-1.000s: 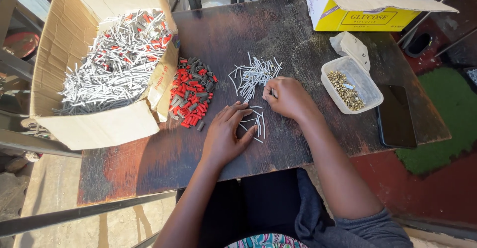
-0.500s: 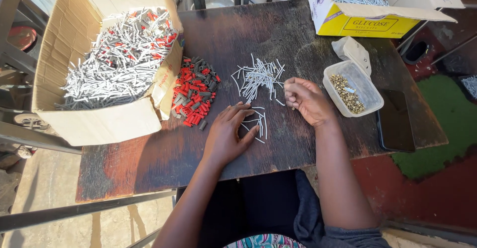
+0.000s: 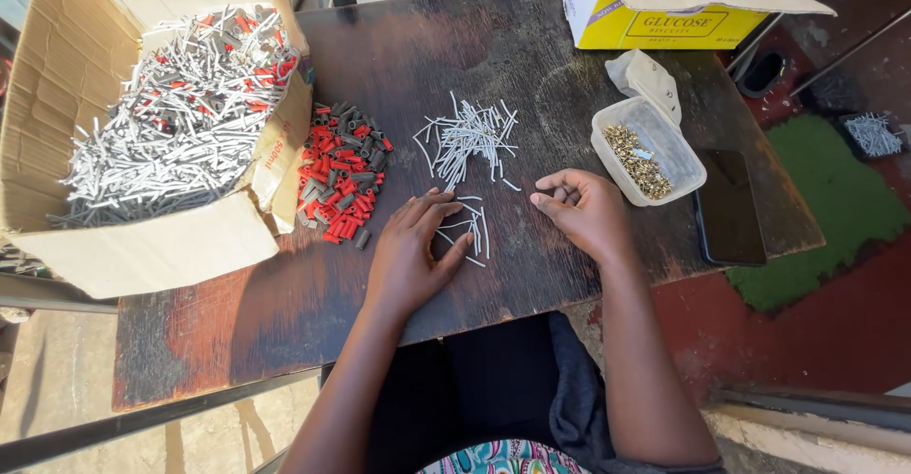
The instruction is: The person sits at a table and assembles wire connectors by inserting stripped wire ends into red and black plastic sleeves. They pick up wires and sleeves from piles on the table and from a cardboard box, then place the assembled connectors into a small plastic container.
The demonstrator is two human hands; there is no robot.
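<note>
Two hands work over a dark wooden tabletop (image 3: 285,332). The left hand (image 3: 410,258) lies flat, its fingers spread apart and resting on a small cluster of thin silver pins (image 3: 472,229), roughly eight to ten of them, lying side by side. The right hand (image 3: 584,210) sits just beside that cluster with its fingers curled in toward the thumb; whether its grip pinches a pin cannot be told from this view.

Beyond the cluster lies a larger loose heap of silver pins (image 3: 467,137), several dozen, too tangled to count exactly. These pins look light, stiff and smooth, so they would likely roll or slip under a finger; a pinch at mid-length between thumb and forefinger seems the surest hold, or a flat palm to rake them together.

Left of the hands is one pile of red and grey plastic sleeves (image 3: 340,175), many dozens. One large cardboard box (image 3: 123,246) at the table's left corner holds hundreds of assembled pieces. One clear plastic tub (image 3: 664,166) of small brass bits stands near the right hand, its lid (image 3: 645,77) behind it. One yellow carton (image 3: 664,23) and one dark phone (image 3: 729,206) complete the count.
</note>
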